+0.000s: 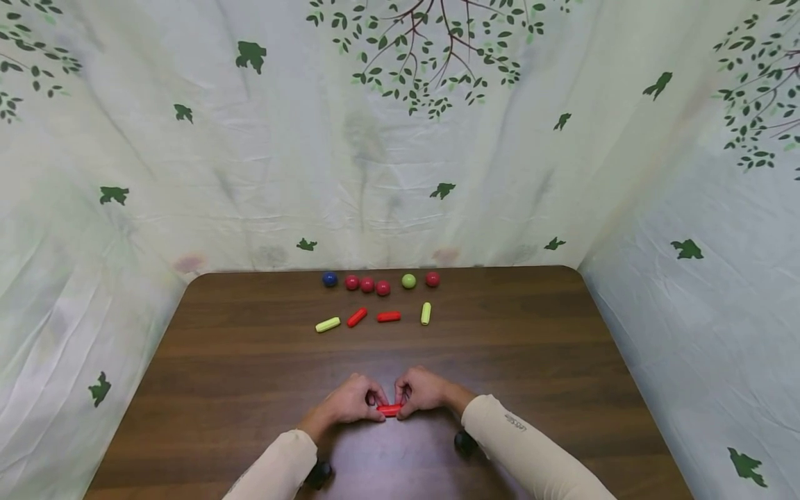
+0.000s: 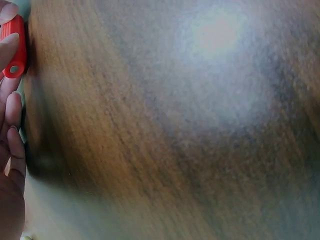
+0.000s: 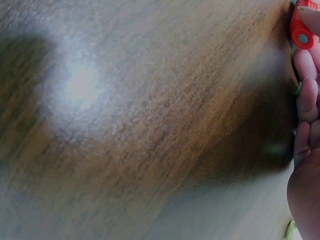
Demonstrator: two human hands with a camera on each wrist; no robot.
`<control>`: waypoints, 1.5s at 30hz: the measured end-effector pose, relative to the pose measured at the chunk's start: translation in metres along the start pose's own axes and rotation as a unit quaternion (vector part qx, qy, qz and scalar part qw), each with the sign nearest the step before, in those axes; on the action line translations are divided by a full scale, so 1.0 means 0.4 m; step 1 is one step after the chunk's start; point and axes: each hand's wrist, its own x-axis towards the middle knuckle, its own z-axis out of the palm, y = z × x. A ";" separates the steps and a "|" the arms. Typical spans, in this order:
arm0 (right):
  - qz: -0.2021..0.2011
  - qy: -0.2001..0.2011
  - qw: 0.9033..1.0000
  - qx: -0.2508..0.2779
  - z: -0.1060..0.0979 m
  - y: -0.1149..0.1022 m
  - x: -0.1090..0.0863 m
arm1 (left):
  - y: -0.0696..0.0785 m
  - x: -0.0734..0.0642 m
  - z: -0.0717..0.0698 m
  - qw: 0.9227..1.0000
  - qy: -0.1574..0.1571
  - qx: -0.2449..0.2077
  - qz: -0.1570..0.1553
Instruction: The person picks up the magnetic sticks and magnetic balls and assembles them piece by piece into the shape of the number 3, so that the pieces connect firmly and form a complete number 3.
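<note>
Near the front of the table, a short red ribbed tube (image 1: 390, 410) lies crosswise between the two hands. My left hand (image 1: 355, 401) pinches its left end between thumb and fingers, and my right hand (image 1: 423, 390) pinches the right end. In the left wrist view the red tube (image 2: 15, 47) shows a round hole in its end, with the left thumb (image 2: 7, 50) against its side. The right wrist view shows the other end of the tube (image 3: 302, 35), also with a hole, under the right thumb (image 3: 310, 17).
Farther back lie two red tubes (image 1: 389, 317) (image 1: 357, 317) and two yellow-green tubes (image 1: 328, 324) (image 1: 426, 313). Behind them is a row of balls: a blue ball (image 1: 329, 279), several red balls (image 1: 367, 285) and a green ball (image 1: 409, 281). Leaf-printed cloth (image 1: 375, 173) hangs around the brown table (image 1: 250, 361).
</note>
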 end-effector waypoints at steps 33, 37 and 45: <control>-0.021 0.030 0.999 0.010 0.010 0.016 -0.003 | -0.021 -0.005 0.011 0.998 0.044 -0.039 -0.003; -0.018 0.030 0.999 0.011 0.011 0.015 -0.005 | -0.022 -0.005 0.015 0.998 0.042 -0.041 -0.004; -0.006 0.015 0.999 0.047 -0.012 0.013 -0.012 | -0.026 -0.006 0.021 0.997 0.053 -0.051 0.002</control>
